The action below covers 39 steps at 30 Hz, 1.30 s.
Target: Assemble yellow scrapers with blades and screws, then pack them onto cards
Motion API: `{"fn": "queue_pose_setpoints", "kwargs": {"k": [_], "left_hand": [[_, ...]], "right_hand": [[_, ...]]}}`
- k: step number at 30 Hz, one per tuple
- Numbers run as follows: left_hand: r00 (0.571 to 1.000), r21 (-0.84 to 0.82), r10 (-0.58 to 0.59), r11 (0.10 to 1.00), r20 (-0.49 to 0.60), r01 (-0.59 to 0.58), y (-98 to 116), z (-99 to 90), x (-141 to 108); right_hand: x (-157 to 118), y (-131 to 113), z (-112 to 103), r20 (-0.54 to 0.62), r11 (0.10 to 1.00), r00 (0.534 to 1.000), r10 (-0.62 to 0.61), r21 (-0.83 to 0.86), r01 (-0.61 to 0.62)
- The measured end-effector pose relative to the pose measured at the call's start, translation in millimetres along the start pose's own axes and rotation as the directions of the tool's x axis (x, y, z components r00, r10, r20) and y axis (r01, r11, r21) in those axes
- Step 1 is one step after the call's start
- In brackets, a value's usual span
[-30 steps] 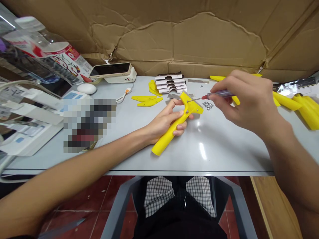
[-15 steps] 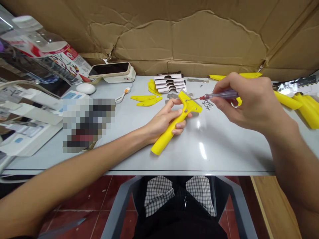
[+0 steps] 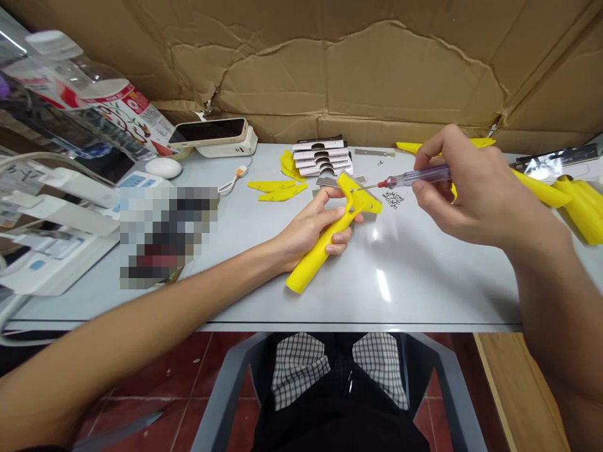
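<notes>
My left hand is closed round a yellow scraper, whose wide head points up and to the right. A metal blade edge shows along that head. In my right hand is a screwdriver with a clear purplish handle and a red collar. Its tip meets the screw at the upper left of the scraper head. A small pile of screws lies just right of the head. Behind the head sit loose blades and a stack of paper-wrapped blade packs.
Yellow plastic pieces lie left of the packs; yellow handles are at the right. A phone rests on a white device at the back left. Bottles and a power strip crowd the left. Cardboard walls the back.
My right hand has shifted slightly and its fingers have changed position on the screwdriver handle. The screwdriver tip stays at the same screw. My left hand and the scraper hold nearly still.
</notes>
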<state>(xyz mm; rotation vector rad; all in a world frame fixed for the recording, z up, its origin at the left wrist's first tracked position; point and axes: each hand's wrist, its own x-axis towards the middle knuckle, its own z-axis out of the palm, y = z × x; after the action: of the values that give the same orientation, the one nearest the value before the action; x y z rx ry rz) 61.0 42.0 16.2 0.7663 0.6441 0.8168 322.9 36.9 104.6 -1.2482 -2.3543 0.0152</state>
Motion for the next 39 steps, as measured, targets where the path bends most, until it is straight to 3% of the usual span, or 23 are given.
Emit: {"fn": "queue_pose_setpoints", "kwargs": {"k": [4,13,20,25,30,35,39], "left_hand": [[1.0,0.006,-0.012,1.0,0.002,0.012,0.2,0.0,0.2],[1.0,0.0,-0.007,1.0,0.029,0.007,-1.1,-1.7,-0.7],[1.0,0.021,-0.004,1.0,0.03,0.003,-0.8,-0.9,-0.3],[1.0,0.025,-0.006,1.0,0.03,0.005,-0.4,-0.2,-1.4],[1.0,0.022,-0.01,1.0,0.025,0.009,-0.8,-1.1,-1.0],[0.999,0.025,-0.003,1.0,0.042,0.002,-1.8,-2.1,-1.0],[0.999,0.042,0.004,0.999,0.042,-0.006,-2.2,-0.9,-1.1]], "right_hand": [[-0.1,2.3,2.6,-0.04,0.996,0.999,0.011,-0.083,-0.014],[4.8,4.5,3.9,0.024,0.985,1.0,0.019,-0.17,-0.014],[0.4,4.9,1.4,-0.006,0.999,1.0,-0.024,-0.026,0.024],[-2.6,2.3,3.0,-0.143,0.991,0.984,-0.103,0.074,0.115],[-1.5,4.3,6.8,-0.217,0.99,0.968,-0.128,0.022,0.136],[-0.1,7.0,5.5,-0.175,0.982,0.975,-0.14,-0.149,0.114],[-0.8,6.1,5.1,-0.13,0.99,0.987,-0.094,-0.119,0.079]]}}
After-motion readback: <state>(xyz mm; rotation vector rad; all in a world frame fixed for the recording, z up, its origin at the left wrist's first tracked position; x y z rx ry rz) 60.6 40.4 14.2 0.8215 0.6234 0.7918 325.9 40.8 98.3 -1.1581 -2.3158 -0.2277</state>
